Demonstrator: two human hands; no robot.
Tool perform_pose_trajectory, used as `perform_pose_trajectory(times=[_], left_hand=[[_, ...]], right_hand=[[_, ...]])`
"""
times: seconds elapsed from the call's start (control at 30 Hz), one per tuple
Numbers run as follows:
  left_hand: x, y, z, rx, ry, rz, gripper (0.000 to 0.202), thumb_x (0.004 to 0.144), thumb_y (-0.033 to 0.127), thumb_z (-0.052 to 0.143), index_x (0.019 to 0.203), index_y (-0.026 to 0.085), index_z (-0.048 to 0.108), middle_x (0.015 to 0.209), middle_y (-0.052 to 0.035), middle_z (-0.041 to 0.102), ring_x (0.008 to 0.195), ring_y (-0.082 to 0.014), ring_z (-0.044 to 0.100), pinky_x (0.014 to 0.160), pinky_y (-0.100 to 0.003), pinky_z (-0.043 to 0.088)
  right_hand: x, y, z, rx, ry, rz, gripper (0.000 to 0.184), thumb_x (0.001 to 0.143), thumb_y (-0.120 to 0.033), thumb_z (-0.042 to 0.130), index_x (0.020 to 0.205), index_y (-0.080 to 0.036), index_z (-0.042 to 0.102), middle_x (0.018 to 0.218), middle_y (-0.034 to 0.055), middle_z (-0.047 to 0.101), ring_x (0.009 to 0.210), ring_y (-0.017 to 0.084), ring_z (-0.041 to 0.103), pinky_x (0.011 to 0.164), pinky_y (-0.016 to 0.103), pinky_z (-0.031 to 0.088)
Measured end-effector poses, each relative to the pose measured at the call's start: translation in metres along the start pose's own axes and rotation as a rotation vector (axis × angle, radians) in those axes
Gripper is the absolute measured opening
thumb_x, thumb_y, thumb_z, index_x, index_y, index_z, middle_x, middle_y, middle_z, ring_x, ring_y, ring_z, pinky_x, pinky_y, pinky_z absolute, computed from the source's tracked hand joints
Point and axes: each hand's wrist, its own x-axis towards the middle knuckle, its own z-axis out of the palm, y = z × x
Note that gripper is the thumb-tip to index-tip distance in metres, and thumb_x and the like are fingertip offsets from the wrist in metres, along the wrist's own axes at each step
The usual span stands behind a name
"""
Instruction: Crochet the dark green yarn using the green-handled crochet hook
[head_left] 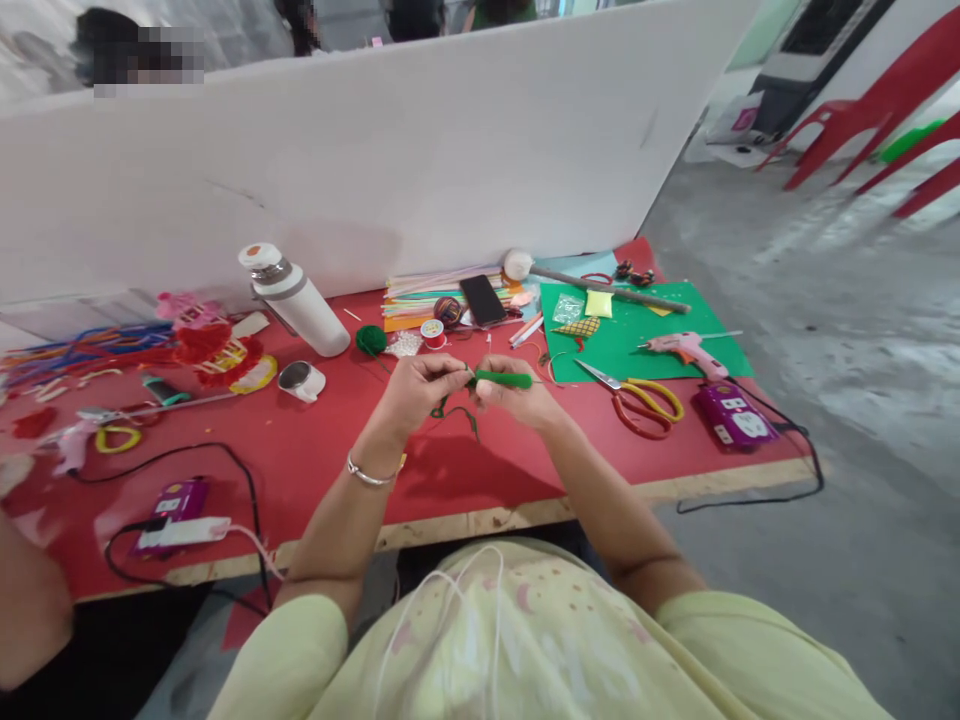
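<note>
Over the red-covered table, my two hands meet close together in the middle. My right hand [517,398] is closed around a crochet hook [511,380] with a thick green handle. Between thumb and fingertips, my left hand [429,388] pinches a small piece of dark green yarn work [440,407]. A loose green strand [469,420] hangs from it toward the tabletop. The fingers hide where hook and yarn meet. Beyond my left hand sits a ball of green yarn [370,341].
At right lie scissors [646,405], a pink glue gun [688,350] and a purple power box [735,414] with a cable. Left stand a white flask [304,308] and its cup [301,381]. A phone [483,300] lies behind. A white panel [337,170] borders the back; another person's arm [30,600] is at left.
</note>
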Motion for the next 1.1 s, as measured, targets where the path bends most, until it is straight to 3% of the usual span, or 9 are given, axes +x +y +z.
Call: perform_pose_trajectory(times=[0.1,0.2,0.3,0.43,0.53,0.63,0.73,0.9,1.1], left_hand=[[0.002,-0.003,0.002,0.108,0.02,0.111,0.018,0.084,0.033,0.079,0.074,0.018,0.079,0.071,-0.0029,0.07,0.068,-0.0141,0.059,0.066,-0.028,0.046],[0.003,-0.001,0.004,0.185,0.027,0.212,0.017,0.087,0.033,0.077,0.078,0.018,0.08,0.073,-0.0038,0.069,0.069,-0.0149,0.06,0.067,-0.029,0.047],[0.005,0.003,0.004,0.228,0.056,0.276,0.016,0.086,0.036,0.08,0.089,0.021,0.082,0.091,-0.0076,0.074,0.082,-0.0187,0.067,0.071,-0.03,0.051],[0.013,0.008,-0.002,0.378,0.185,0.399,0.022,0.079,0.041,0.087,0.095,0.025,0.083,0.134,-0.0118,0.07,0.118,-0.0286,0.067,0.098,-0.043,0.056],[0.022,0.012,-0.008,0.41,0.305,0.405,0.033,0.072,0.041,0.092,0.098,0.023,0.083,0.143,-0.014,0.066,0.133,-0.0342,0.06,0.114,-0.05,0.048],[0.03,0.016,-0.012,0.255,0.365,0.307,0.039,0.072,0.043,0.092,0.103,0.021,0.081,0.138,-0.0152,0.069,0.12,-0.0301,0.066,0.091,-0.038,0.058],[0.035,0.022,-0.01,-0.053,0.332,0.209,0.036,0.08,0.045,0.085,0.105,0.019,0.079,0.13,-0.0132,0.072,0.092,-0.0182,0.067,0.065,-0.025,0.052],[0.044,0.025,-0.002,-0.496,0.222,0.153,0.067,0.071,0.034,0.091,0.133,0.023,0.069,0.115,-0.0069,0.073,0.072,-0.0077,0.056,0.058,-0.02,0.044],[0.047,0.018,0.003,-0.475,0.228,0.139,0.087,0.073,0.03,0.091,0.151,0.026,0.053,0.108,-0.005,0.077,0.06,-0.0057,0.05,0.056,-0.02,0.042]], right_hand=[[-0.002,-0.005,-0.004,-0.113,0.046,-0.039,0.049,0.094,-0.062,0.066,0.074,-0.018,0.068,0.065,0.0002,0.065,0.063,0.013,0.061,0.062,0.027,0.049],[-0.004,-0.009,-0.009,-0.166,0.058,-0.076,0.048,0.097,-0.059,0.063,0.075,-0.017,0.072,0.071,0.0022,0.069,0.065,0.014,0.064,0.064,0.028,0.051],[-0.004,-0.012,-0.012,-0.125,0.091,-0.124,0.045,0.097,-0.057,0.063,0.075,-0.019,0.074,0.074,0.0031,0.071,0.067,0.015,0.067,0.065,0.03,0.054],[0.007,-0.025,-0.018,0.027,0.14,-0.151,0.043,0.093,-0.056,0.069,0.069,-0.021,0.075,0.07,0.0037,0.071,0.059,0.017,0.065,0.057,0.032,0.055],[0.021,-0.041,-0.023,0.083,0.108,-0.181,0.043,0.091,-0.055,0.07,0.065,-0.02,0.075,0.072,0.0055,0.072,0.055,0.017,0.064,0.05,0.032,0.053],[0.034,-0.053,-0.026,0.06,0.14,-0.205,0.042,0.089,-0.053,0.073,0.064,-0.02,0.075,0.07,0.0054,0.073,0.052,0.016,0.063,0.047,0.031,0.053],[0.046,-0.054,-0.023,0.065,0.175,-0.206,0.039,0.09,-0.05,0.074,0.065,-0.02,0.075,0.066,0.0035,0.071,0.051,0.015,0.063,0.046,0.028,0.052],[0.06,-0.043,-0.016,0.048,0.226,-0.171,0.043,0.088,-0.057,0.074,0.066,-0.02,0.074,0.064,0.0029,0.071,0.05,0.014,0.062,0.045,0.028,0.051],[0.066,-0.034,-0.012,-0.019,0.223,-0.176,0.045,0.093,-0.059,0.067,0.071,-0.021,0.073,0.066,0.0024,0.07,0.053,0.015,0.061,0.05,0.03,0.051]])
